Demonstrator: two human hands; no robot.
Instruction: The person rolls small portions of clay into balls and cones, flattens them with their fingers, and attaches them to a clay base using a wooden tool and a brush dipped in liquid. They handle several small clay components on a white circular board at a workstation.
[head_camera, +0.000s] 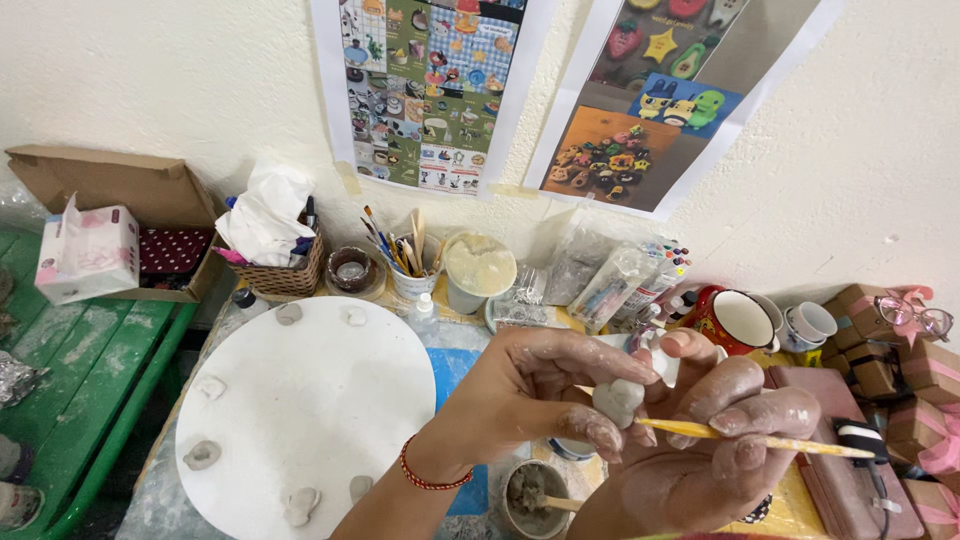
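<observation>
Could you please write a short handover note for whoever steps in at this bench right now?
Left hand: clay-smeared, pinching a small grey clay lump in its grip.
Right hand: holds a thin yellow wooden tool, its tip at the lump.
White round board: several small clay pieces sit around its rim.
Small pot of wet clay with a stick in it stands below the hands.
Done: rim pieces placed. Left: the lump in hand is not yet on the board.

rough white wall (150, 90) with two posters (430, 90); green bench (80, 360) left.
</observation>
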